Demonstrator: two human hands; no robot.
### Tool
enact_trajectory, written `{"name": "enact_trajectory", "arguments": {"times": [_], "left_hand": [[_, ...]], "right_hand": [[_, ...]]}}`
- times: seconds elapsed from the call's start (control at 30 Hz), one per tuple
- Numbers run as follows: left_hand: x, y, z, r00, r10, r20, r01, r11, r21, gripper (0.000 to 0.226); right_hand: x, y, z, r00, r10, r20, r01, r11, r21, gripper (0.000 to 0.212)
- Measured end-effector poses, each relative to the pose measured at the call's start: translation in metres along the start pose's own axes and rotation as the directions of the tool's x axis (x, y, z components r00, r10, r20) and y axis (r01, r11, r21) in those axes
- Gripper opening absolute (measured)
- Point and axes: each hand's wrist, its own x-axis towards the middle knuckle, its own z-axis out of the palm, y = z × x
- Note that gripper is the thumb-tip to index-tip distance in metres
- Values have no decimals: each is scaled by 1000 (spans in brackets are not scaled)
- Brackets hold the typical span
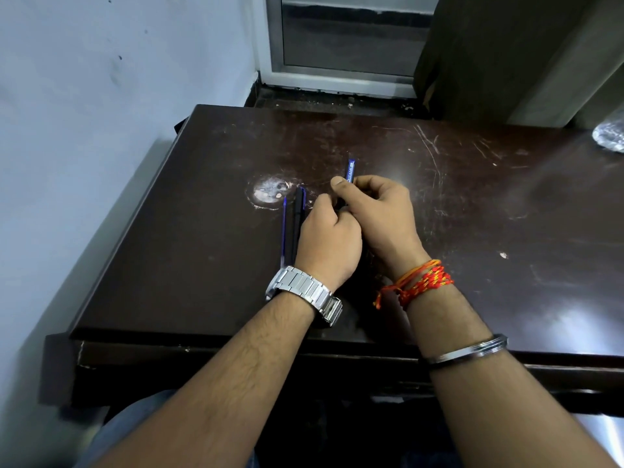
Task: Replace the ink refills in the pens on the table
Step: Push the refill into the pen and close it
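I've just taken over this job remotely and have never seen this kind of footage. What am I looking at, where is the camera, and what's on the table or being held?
There is no machine here: a person works with two bare hands. The single picture comes from a wide-angle camera worn on the head, looking forward and down. The left hand, with a metal watch on its wrist, and the right hand, with red and orange threads on its wrist, meet over a dark scratched table. Together they grip a blue pen; only its far end shows, so I cannot tell whether it is opened. Left of the hands, a thin blue refill and a black pen lie side by side.
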Motion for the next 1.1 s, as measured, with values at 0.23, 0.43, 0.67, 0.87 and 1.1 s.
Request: {"name": "enact_trajectory", "arguments": {"times": [0.23, 0.43, 0.67, 0.87, 1.1], "left_hand": [[2, -1, 6, 999, 7, -52, -9, 999, -34, 24], [3, 0, 8, 999, 16, -49, -19, 999, -45, 24], [5, -2, 8, 999, 13, -40, -15, 999, -38, 25], [5, -4, 9, 999, 13, -34, -15, 999, -46, 25], [1, -5, 8, 997, 50, -62, -53, 997, -50, 26]], "right_hand": [[1, 3, 1, 999, -21, 24, 21, 1000, 21, 36], [2, 3, -3, 999, -17, 48, 13, 996, 89, 32], [2, 2, -4, 999, 5, 45, -9, 996, 83, 32], [2, 1, -5, 1000, -13, 12, 13, 999, 41, 36], [0, -4, -6, 1000, -21, 7, 21, 995, 100, 34]]}}
